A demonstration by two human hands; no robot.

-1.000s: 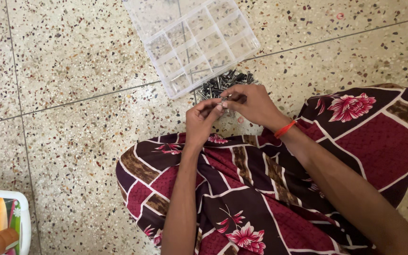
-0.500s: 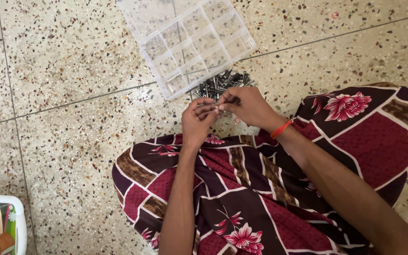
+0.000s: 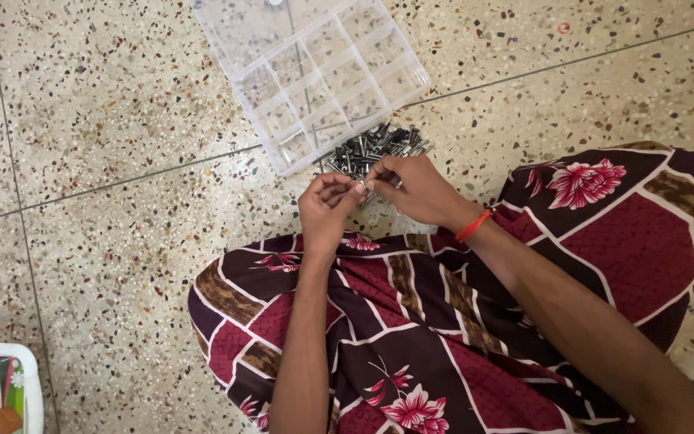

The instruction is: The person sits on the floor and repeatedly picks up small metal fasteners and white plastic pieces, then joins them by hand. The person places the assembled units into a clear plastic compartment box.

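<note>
My left hand (image 3: 323, 210): fingertips pinched on a tiny metal piece.
My right hand (image 3: 411, 189): pinching the same piece.
Pile of small dark metal parts (image 3: 373, 148): on the speckled terrazzo floor (image 3: 106, 104), touching the clear plastic compartment box (image 3: 315, 72).

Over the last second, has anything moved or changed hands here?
Little has changed. The left hand and right hand have drifted slightly toward the left of the view, fingertips still pinched together over a small part too tiny to make out. The pile of small dark metal parts still lies beside the clear compartment box on the speckled floor.
</note>
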